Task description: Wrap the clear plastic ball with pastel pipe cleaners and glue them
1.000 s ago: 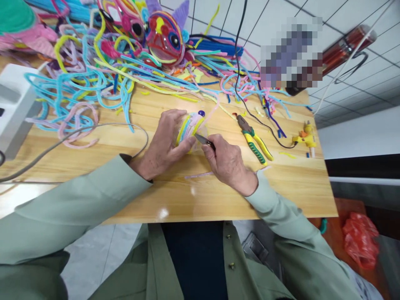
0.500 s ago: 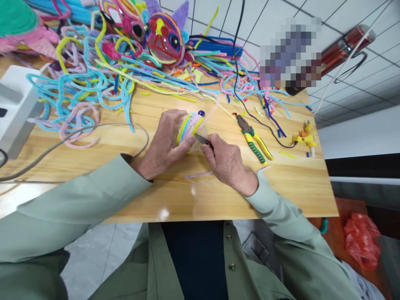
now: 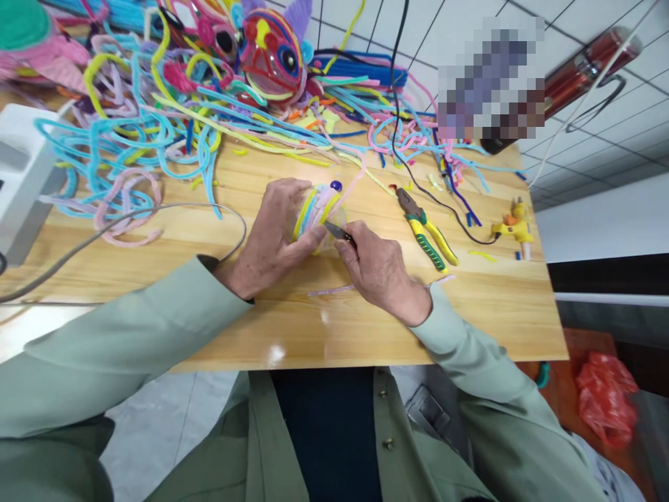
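A small clear plastic piece [image 3: 314, 211], wrapped with yellow, blue and pale pink pipe cleaners, is held at its left side by my left hand [image 3: 277, 230]. A dark blue bead [image 3: 336, 186] sits at its upper edge. My right hand [image 3: 377, 268] is closed around a small knife [image 3: 337, 231]; its pointed blade touches or nearly touches the yellow strand near my left thumb. From the piece a pale pink pipe cleaner [image 3: 356, 183] curves up and away. Most of the knife handle is hidden in my fingers.
Right of my hands lie pliers [image 3: 424, 230] with green and yellow handles, and a yellow glue gun [image 3: 515, 226] with its black cord. Loose pipe cleaners [image 3: 141, 139] pile along the back, beside a finished fish-like mask [image 3: 272, 59]. A white box [image 3: 31, 181] stands at left.
The view has shifted slightly. Both hands, the knife and the wrapped piece keep nearly the same positions.
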`<state>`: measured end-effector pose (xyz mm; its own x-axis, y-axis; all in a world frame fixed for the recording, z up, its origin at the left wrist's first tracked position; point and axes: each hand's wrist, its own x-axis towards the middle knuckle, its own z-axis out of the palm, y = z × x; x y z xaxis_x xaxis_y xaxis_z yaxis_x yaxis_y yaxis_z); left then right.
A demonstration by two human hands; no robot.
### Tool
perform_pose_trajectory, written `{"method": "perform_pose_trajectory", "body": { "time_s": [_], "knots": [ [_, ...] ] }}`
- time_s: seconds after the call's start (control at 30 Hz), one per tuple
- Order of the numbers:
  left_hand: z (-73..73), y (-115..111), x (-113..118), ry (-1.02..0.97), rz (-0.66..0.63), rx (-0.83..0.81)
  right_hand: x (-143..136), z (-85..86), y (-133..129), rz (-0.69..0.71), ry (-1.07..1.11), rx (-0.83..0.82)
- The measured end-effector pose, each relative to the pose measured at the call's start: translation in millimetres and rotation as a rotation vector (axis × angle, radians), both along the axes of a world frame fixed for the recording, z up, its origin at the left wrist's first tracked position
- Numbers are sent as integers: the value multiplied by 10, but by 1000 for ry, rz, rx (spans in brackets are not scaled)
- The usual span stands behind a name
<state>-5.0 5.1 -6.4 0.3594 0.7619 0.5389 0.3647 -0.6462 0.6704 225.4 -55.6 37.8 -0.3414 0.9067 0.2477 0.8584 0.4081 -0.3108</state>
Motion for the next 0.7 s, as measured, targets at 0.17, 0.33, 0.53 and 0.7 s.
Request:
{"method": "perform_pose_trajectory", "body": {
  "time_s": [0.17,0.33,0.53,0.7],
  "knots": [
    [18,-13,-4,1,-5,14,0,-12,-1,-8,13,12],
    [32,-17,-14,6,-34,-17,-3,-17,-9,-7,19,35],
    [24,7,-11,30,-44,-8,-2,-26,-11,-21,19,38],
    [13,-10,20,-1,-26,-30,4,-32,-7,-5,20,41]
  ]
}}
